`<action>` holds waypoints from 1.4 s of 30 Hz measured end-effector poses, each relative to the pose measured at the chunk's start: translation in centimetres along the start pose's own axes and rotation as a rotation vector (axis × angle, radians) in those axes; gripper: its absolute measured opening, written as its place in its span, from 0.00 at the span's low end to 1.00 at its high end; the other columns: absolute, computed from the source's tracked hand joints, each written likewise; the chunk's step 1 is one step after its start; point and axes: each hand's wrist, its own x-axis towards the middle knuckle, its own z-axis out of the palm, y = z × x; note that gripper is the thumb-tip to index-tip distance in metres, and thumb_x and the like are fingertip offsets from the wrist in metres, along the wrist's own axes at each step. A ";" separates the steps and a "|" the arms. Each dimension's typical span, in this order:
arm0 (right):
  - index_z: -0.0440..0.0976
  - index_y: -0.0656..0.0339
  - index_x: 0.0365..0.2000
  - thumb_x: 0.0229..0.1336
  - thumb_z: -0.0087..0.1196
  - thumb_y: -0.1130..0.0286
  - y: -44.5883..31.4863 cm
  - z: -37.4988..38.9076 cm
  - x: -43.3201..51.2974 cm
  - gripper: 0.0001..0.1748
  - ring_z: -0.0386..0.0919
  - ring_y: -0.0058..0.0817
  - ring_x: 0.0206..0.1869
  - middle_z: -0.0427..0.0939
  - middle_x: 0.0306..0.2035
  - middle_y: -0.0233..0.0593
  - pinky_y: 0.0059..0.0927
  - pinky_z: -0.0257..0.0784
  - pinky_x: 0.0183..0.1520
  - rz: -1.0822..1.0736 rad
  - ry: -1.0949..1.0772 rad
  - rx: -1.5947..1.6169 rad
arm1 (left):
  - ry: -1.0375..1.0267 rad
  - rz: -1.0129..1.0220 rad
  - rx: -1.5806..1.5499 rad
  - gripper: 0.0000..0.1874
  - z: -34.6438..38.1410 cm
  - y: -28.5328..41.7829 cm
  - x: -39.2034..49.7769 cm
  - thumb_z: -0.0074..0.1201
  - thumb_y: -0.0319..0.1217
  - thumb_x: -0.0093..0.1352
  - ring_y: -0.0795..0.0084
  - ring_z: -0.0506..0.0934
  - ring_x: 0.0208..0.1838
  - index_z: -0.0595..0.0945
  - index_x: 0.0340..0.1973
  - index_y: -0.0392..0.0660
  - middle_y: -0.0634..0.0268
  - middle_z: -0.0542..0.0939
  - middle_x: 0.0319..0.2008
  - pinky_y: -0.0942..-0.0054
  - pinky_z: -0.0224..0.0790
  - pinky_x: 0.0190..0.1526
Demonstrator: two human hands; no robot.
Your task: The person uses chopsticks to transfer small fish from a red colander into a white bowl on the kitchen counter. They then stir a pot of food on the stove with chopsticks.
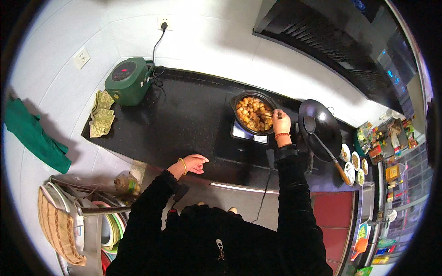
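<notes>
A dark two-handled pot (233,103) stands on the stove, filled with browned, chunky food (253,114) in sauce. My right hand (281,123), with a red beaded bracelet at the wrist, is closed around a dark utensil handle at the pot's right rim; the utensil's lower end is in the food. My left hand (196,163), with a gold bangle, hovers empty over the counter's front edge, fingers loosely spread. Right of the pot sits a black wok (323,120), and a spatula (324,146) with a wooden handle end lies across it.
Several small white bowls (355,160) of ingredients stand right of the wok, before seasoning bottles (374,138). A green rice cooker (126,84) and a folded patterned cloth (102,117) are at the counter's left. A range hood (328,45) overhangs the back right. A rack (86,220) stands lower left.
</notes>
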 end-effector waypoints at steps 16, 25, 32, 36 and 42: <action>0.75 0.66 0.36 0.58 0.49 0.68 -5.6 1.9 2.7 0.12 0.78 0.24 0.26 0.78 0.29 0.37 0.21 0.72 0.28 0.069 -0.139 0.510 | 0.371 -0.042 1.516 0.18 1.8 4.5 4.2 0.41 0.32 0.66 0.49 0.67 0.59 0.75 0.51 0.43 0.57 0.70 0.56 0.33 0.54 0.53; 0.77 0.61 0.39 0.57 0.50 0.71 -3.1 3.4 -1.0 0.10 0.77 0.19 0.27 0.79 0.31 0.38 0.20 0.71 0.28 0.404 -0.209 0.767 | 0.256 -0.215 1.606 0.20 0.4 6.0 5.8 0.48 0.35 0.64 0.49 0.65 0.60 0.75 0.52 0.48 0.61 0.70 0.57 0.30 0.49 0.55; 0.77 0.67 0.34 0.58 0.49 0.69 -5.8 0.9 2.1 0.11 0.80 0.28 0.29 0.79 0.26 0.42 0.24 0.73 0.29 0.040 -0.180 0.317 | 0.203 -0.199 1.651 0.23 0.4 5.9 5.6 0.45 0.35 0.63 0.48 0.65 0.61 0.72 0.54 0.43 0.55 0.66 0.59 0.28 0.52 0.52; 0.78 0.64 0.31 0.50 0.54 0.64 -5.7 2.0 1.7 0.13 0.76 0.47 0.33 0.76 0.25 0.54 0.38 0.71 0.39 -0.001 -0.169 0.051 | 0.229 -0.240 1.632 0.24 0.6 5.9 5.8 0.45 0.35 0.65 0.50 0.62 0.63 0.68 0.58 0.46 0.60 0.64 0.62 0.32 0.48 0.57; 0.75 0.70 0.33 0.56 0.51 0.69 -3.1 3.5 0.9 0.12 0.79 0.29 0.23 0.78 0.24 0.42 0.22 0.72 0.25 0.419 -0.134 0.687 | 0.251 -0.166 1.633 0.26 0.2 5.2 5.8 0.44 0.35 0.66 0.50 0.61 0.63 0.66 0.59 0.42 0.60 0.61 0.63 0.33 0.48 0.57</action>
